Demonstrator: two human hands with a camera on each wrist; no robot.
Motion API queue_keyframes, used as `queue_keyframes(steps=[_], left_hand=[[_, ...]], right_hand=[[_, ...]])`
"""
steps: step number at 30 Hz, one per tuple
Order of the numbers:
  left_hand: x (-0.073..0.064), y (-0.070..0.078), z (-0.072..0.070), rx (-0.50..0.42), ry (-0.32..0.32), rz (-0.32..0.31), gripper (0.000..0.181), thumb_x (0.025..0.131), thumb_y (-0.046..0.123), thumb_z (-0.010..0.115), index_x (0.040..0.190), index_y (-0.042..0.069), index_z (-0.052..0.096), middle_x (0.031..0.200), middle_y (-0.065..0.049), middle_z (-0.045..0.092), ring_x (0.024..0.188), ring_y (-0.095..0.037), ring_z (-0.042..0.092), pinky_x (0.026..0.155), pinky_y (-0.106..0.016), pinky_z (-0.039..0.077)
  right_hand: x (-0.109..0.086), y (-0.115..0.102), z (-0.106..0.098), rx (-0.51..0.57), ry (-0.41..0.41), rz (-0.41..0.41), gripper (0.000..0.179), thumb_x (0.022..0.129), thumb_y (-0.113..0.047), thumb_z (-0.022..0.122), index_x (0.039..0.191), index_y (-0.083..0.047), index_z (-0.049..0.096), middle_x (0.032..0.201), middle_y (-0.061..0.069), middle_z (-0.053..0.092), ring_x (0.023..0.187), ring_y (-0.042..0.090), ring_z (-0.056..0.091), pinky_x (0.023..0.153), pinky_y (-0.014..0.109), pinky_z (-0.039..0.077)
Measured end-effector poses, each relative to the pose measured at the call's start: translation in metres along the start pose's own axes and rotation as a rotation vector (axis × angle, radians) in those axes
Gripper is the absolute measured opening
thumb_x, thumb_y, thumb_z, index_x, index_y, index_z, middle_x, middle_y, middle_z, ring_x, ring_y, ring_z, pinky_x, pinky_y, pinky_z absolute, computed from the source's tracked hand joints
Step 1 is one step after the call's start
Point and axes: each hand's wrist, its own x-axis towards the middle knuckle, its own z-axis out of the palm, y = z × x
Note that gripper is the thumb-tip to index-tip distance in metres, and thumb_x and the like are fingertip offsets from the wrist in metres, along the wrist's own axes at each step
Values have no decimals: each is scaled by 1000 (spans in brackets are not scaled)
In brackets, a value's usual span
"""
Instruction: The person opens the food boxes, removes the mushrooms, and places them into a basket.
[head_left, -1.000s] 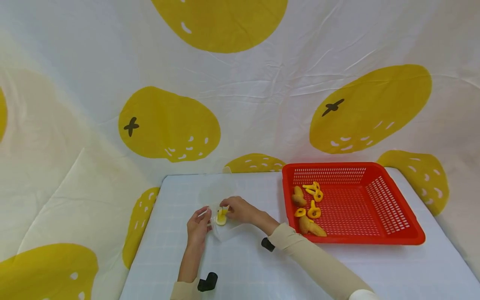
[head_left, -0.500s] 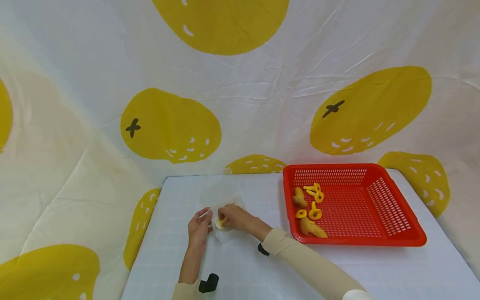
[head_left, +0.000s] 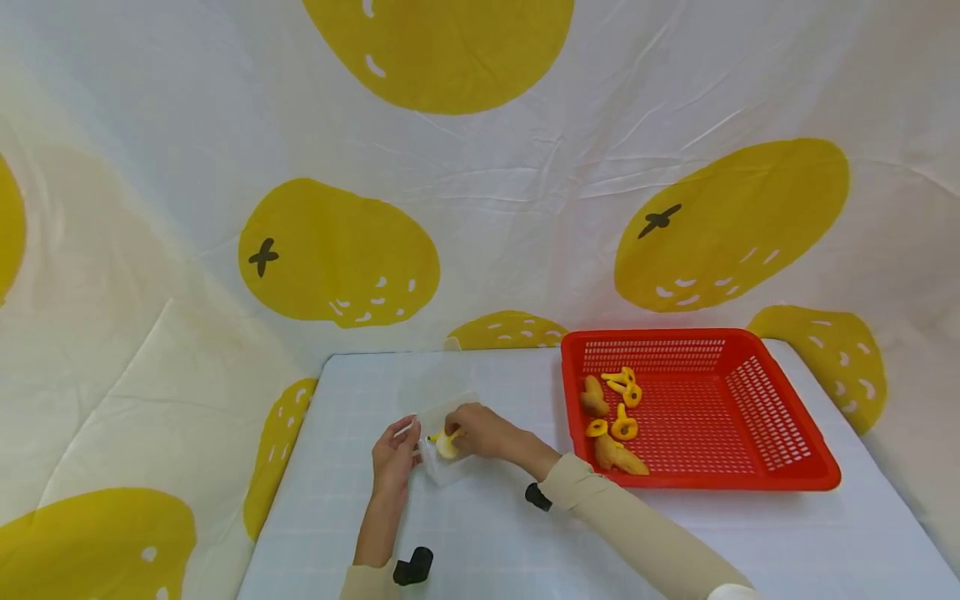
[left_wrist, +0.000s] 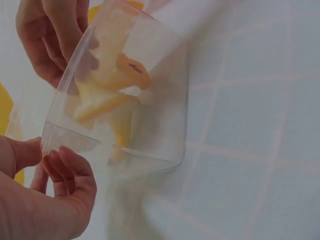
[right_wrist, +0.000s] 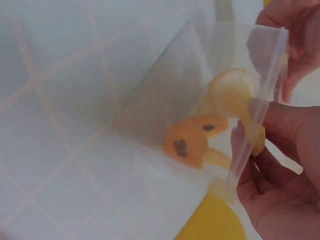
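Note:
A clear plastic box (left_wrist: 167,120) stands tilted over the table, its open side toward the hands. My left hand (head_left: 393,458) pinches its rim between thumb and fingers; in the left wrist view the same hand (left_wrist: 55,195) shows at lower left. My right hand (head_left: 480,430) reaches into the opening and pinches a yellow trumpet-shaped mushroom (right_wrist: 232,92) by its stem, in the right wrist view. Deeper in the box lie orange-yellow mushrooms with dark centres (right_wrist: 185,145), blurred by the plastic. The right fingertips are partly hidden behind the wall.
To the right stands a red perforated basket (head_left: 720,482). Along its left side lie several yellow mushrooms (head_left: 624,423) and brown, knobbly pieces (head_left: 618,455). Behind the white table (head_left: 480,542) hangs a fruit-patterned cloth (head_left: 510,233).
My right hand dips over the box with the mushroom, then shifts slightly back to the right. The left hand keeps its grip on the rim. The basket's contents look unchanged.

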Motion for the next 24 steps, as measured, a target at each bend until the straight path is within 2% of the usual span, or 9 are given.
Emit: queue_keyframes(steps=[3,6,12,24], left_hand=[[0,1,-1,5,1,0,41,102,16,66,136,-5,58,106,-8,70,81,-15,61,62,-24,53],[0,0,-1,17,1,-1,41,102,16,66,136,-5,58,108,-10,70,82,-16,61,62,-24,53],[1,-1,1,39,4,-4,39,103,16,66,135,-4,60,122,-21,66,85,-19,61,61,-22,52],[0,-1,-1,82,0,-40,39,104,22,64,137,0,59,133,-25,60,89,-25,61,64,-20,51]], right_hand=[[-7,4,-8,61,50,-52,9,90,6,72,99,5,71,98,16,71,93,30,64,85,32,53],[-13,9,-15,114,92,-57,10,90,4,73,100,5,71,98,15,71,92,28,65,85,32,54],[-29,15,-32,249,125,31,13,94,-2,72,107,2,71,104,13,72,92,20,64,83,25,55],[-66,29,-66,348,233,206,19,100,-18,70,115,-8,73,112,3,72,102,19,65,92,33,55]])
